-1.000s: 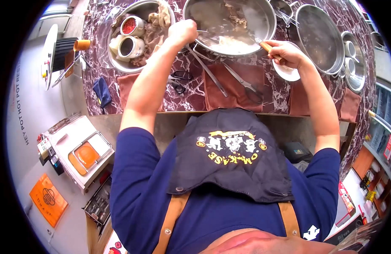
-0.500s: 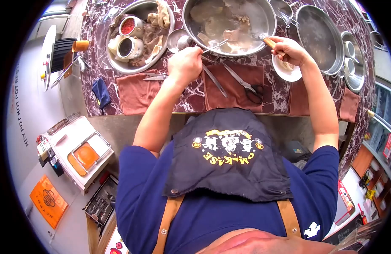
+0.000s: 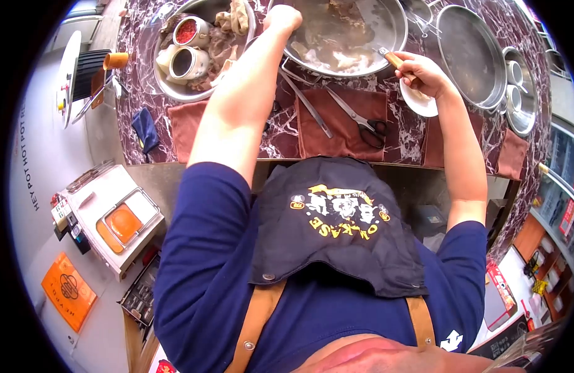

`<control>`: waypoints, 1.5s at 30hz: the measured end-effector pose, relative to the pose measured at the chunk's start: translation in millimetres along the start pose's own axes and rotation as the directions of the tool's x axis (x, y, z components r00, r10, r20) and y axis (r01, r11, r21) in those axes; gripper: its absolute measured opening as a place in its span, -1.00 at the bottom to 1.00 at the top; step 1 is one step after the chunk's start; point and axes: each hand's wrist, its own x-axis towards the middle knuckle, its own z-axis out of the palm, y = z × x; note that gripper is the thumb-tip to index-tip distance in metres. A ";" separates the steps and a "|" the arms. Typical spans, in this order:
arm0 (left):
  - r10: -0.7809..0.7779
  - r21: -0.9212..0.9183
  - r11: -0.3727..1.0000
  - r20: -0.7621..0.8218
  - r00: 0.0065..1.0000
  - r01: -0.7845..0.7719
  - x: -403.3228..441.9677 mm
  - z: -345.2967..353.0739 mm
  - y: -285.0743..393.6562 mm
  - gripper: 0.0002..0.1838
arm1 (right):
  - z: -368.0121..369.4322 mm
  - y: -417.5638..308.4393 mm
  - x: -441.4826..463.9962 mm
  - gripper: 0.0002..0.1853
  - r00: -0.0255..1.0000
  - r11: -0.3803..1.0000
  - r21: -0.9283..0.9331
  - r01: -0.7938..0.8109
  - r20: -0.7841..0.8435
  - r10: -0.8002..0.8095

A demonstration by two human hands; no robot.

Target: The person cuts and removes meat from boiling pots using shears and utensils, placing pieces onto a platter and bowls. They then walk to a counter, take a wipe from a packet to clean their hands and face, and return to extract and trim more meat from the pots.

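Note:
My left hand (image 3: 282, 18) is closed at the left rim of the large metal pot (image 3: 404, 37); what its fingers hold is hidden. Pale pieces of meat (image 3: 346, 61) lie in the cloudy broth. My right hand (image 3: 423, 72) grips a wooden-handled utensil (image 3: 394, 59) by its handle. The metal end of that utensil points at the pot's right side, and its working end cannot be made out. Under my right hand sits a white bowl (image 3: 417, 105), partly covered by it. Left of my forearm, a metal basin (image 3: 164, 84) holds meat pieces and two cups.
Black-handled scissors (image 3: 361, 121) and a long metal tool (image 3: 308, 109) lie on a brown cloth (image 3: 312, 140). A second round pot (image 3: 498, 68) stands at right, beside a tray with white cups (image 3: 514, 73). A blue cloth (image 3: 147, 132) lies at the left edge.
My left hand has moved forward to the pot's left rim, and the thin metal tool seen in it before is out of sight. The meat has shifted toward the near side. My right hand stays nearly still.

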 end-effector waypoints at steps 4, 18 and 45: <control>-0.287 -0.794 0.498 0.229 0.930 0.349 0.1 45.0 6.5 -0.84 | -2.1 -4.4 -2.4 -0.38 0.999 0.999 0.033 -0.010 0.033 0.009; -0.003 -0.971 -0.164 -0.177 0.984 -0.175 -65.8 -1.7 -2.0 -0.91 | -10.5 2.0 -14.1 -0.41 0.996 0.992 0.098 0.081 -0.035 -0.078; -0.018 -0.976 -0.017 -0.218 0.976 -0.218 32.8 -58.3 -259.7 -0.89 | 23.6 12.9 -18.8 -0.47 0.995 0.954 0.290 0.081 -0.076 -0.062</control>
